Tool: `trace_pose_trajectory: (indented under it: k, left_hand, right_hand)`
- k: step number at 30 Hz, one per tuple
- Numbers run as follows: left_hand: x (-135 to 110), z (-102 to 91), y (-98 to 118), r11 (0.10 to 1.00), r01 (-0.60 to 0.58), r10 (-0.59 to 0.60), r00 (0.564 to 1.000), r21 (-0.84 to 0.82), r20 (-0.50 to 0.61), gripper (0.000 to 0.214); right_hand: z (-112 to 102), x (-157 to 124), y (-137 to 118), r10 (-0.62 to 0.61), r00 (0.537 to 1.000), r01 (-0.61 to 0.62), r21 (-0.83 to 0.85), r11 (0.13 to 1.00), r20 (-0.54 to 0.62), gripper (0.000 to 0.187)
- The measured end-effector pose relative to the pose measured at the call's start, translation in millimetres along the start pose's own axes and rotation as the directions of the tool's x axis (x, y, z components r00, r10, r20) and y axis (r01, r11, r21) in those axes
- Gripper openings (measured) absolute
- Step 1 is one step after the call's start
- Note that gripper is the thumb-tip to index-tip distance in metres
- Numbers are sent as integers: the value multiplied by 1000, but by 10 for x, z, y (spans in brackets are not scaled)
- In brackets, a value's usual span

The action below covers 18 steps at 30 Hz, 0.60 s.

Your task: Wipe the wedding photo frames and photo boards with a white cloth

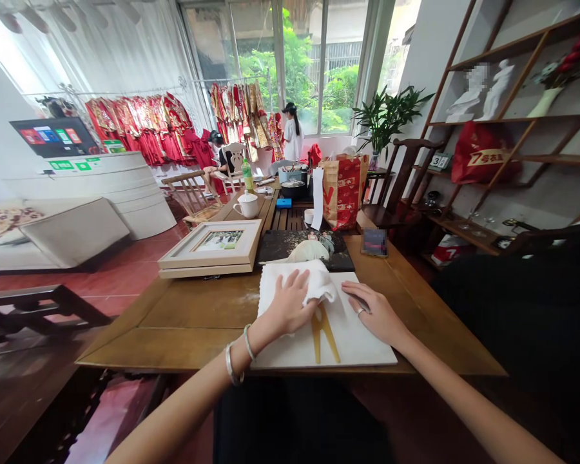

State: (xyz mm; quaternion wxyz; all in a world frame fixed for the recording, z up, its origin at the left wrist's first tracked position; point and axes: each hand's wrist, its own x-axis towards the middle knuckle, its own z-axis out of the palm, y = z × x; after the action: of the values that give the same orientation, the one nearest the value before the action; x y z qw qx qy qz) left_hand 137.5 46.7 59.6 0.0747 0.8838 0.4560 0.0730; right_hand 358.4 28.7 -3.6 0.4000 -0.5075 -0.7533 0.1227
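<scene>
A white board (pixel 352 338) with a yellow stand piece on it lies flat at the near edge of the wooden table (pixel 183 322). My left hand (pixel 290 303) presses a white cloth (pixel 314 280) onto the board, fingers spread over it. Lying flat on the board just to the right of the cloth is my right hand (pixel 374 312), fingers stretched out, a ring on one finger. Behind the board sits a dark photo print (pixel 304 248).
Stacked picture frames (pixel 212 248) lie left of the board. Farther back stand a white cup (pixel 247 205), a green bottle (pixel 247 174), a pot (pixel 294 188) and a red gift bag (pixel 345 190). Two people are by the clothes racks; shelves stand at right.
</scene>
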Motion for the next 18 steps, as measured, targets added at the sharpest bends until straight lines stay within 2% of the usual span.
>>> trace_pose_trajectory:
  k: [4, 7, 9, 12, 18]
  left_hand:
    - [-377, 35, 211, 997, -53, 54, 999, -49, 8, 50]
    - [-693, 65, 430, 983, -156, 159, 987, -100, 23, 64]
    - [-774, 90, 542, 969, -218, 222, 975, -113, 26, 70]
    - [-626, 135, 604, 979, -197, 197, 980, -58, 2, 67]
    - [40, 169, 490, 995, -63, 71, 992, 82, -100, 48]
  right_hand:
    - [4, -9, 25, -5, 1000, 6, 13, 1000, -13, 31]
    - [3, -17, 28, -5, 1000, 5, 26, 1000, -1, 31]
    - [-13, -22, 19, -1, 1000, 1, 39, 999, 10, 33]
    - [-60, -26, -4, 6, 1000, -7, 52, 999, 17, 39]
    - [-112, -32, -20, -38, 999, 38, 83, 996, 0, 48]
